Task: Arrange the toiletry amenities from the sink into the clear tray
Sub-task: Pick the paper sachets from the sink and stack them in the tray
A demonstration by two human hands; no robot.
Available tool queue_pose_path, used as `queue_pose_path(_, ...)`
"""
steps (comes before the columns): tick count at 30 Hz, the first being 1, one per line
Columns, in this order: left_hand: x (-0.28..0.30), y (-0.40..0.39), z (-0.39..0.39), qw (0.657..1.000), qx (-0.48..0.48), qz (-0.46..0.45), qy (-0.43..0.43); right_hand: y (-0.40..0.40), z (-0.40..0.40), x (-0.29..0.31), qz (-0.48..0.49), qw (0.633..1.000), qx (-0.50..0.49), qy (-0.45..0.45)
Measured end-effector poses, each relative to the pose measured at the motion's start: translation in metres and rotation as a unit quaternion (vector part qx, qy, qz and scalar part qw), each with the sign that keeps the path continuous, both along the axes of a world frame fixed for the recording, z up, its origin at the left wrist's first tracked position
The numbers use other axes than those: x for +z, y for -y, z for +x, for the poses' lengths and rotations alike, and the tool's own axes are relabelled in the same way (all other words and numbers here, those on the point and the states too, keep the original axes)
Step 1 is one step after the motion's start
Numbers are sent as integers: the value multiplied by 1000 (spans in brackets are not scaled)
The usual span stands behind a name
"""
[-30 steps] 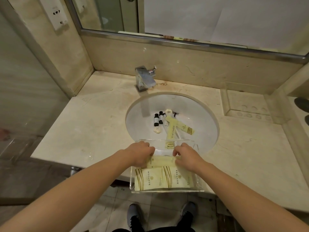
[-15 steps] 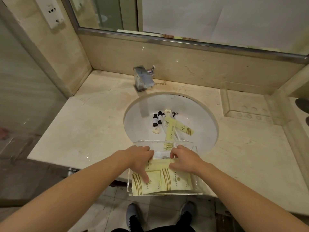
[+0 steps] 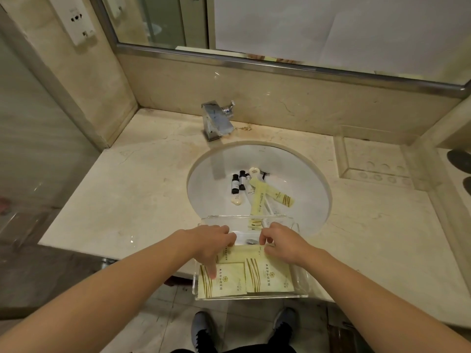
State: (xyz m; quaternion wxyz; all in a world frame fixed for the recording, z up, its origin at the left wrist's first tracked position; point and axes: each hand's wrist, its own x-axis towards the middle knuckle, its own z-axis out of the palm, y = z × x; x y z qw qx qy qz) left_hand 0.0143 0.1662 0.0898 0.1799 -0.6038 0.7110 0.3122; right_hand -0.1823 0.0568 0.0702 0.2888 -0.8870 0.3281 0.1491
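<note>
Both hands straighten pale yellow sachets inside the clear acrylic tray at the near rim of the round white sink.

The left hand, fingers spread, presses one flat square sachet down; the right hand pinches the edge of the long cream packet behind it. More amenities lie in the sink beyond the tray: small dark bottles and long yellow packets. Squaring the sachets flush against the tray's wall would likely leave room for these.
</note>
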Motion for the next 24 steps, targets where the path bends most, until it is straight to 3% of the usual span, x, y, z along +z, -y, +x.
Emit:
queue_pose_path(5,1,-1,1,998,48,-8,-31,-2,-2,0,-15,1000,-16,15)
queue_pose_path(9,0,2,0,994,79,-65,-45,-3,-2,-1,-98,988,-72,94)
queue_pose_path(16,9,36,0,936,246,-193,-163,29,4,8,-126,935,-259,208)
queue_pose_path(21,5,81,-1,891,360,-173,-216,69,3,6,-30,927,-339,158)
queue_pose_path(24,-9,105,0,900,377,-110,-190,91,2,-6,11,943,-318,94)
